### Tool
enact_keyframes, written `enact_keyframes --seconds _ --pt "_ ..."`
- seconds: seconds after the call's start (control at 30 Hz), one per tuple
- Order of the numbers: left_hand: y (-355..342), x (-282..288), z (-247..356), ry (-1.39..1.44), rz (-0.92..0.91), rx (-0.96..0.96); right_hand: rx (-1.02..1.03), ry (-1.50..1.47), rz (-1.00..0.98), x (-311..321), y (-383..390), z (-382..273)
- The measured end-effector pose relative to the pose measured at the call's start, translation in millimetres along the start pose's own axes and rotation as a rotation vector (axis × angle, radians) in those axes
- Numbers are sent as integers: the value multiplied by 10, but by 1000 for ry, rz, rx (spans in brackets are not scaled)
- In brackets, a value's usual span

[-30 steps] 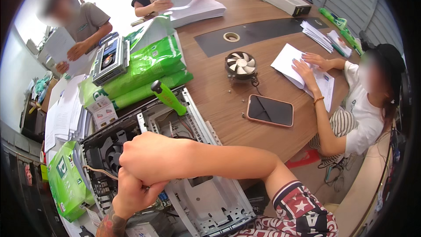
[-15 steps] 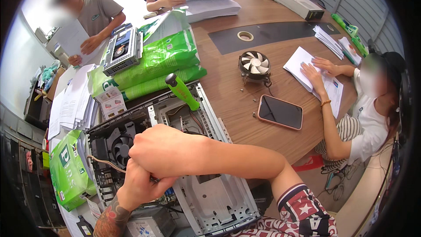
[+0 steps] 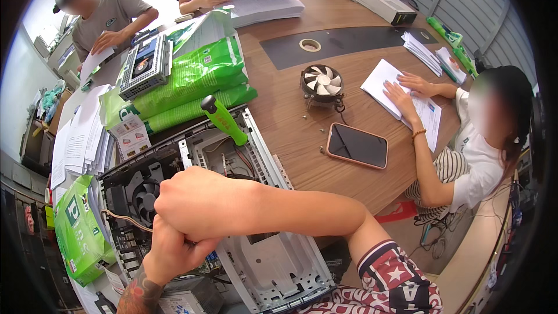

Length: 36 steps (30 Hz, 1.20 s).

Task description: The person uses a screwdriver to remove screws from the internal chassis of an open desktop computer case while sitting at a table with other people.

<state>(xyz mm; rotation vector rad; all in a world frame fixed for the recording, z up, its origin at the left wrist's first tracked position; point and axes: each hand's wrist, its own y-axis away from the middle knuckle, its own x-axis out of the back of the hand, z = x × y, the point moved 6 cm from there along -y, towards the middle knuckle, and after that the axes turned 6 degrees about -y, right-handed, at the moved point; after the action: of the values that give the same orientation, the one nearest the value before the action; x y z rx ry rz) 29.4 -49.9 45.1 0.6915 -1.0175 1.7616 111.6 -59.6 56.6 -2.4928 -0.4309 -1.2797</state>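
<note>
An open desktop computer case (image 3: 273, 267) lies on the table's near edge, its metal frame and inner parts exposed. Over it, my right hand (image 3: 189, 197) is closed, its forearm crossing from the right. Just below and against it, my left hand (image 3: 174, 250) is closed too, with a tattooed forearm. Whatever the fingers grip is hidden behind the hands. To their left, a black fan (image 3: 145, 196) sits inside the case, with a pale cable (image 3: 125, 218) beside it. Beyond the hands, a green-handled screwdriver (image 3: 224, 121) leans in the case, held by neither hand.
A round cooler fan (image 3: 322, 84), a few small screws and a phone (image 3: 357, 145) lie right of the case. Green packages (image 3: 197, 75) bear a metal drive cage (image 3: 145, 67) behind it. A tape roll (image 3: 310, 45) is farther off. Co-workers with papers sit around the table.
The whole view has shifted slightly, moving the scene left. My hands stay together over the case. The co-worker at the far left has lowered the paper.
</note>
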Motion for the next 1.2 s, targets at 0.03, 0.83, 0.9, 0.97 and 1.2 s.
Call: enact_keyframes --seconds 0.03,0.83,0.9,0.97,1.2 --pt "-8 -9 -11 1 0 -5 -3 3 2 0 -3 10" --pt "-2 4 81 4 89 -53 2 -45 -2 -25 -27 -19" --pt "23 -25 21 6 70 -28 27 20 52 -28 -29 3" --pt "7 -24 -5 24 59 -21 11 15 38 -24 -22 26" --pt "28 -55 -63 43 55 -1 -19 0 70 -49 -28 72"
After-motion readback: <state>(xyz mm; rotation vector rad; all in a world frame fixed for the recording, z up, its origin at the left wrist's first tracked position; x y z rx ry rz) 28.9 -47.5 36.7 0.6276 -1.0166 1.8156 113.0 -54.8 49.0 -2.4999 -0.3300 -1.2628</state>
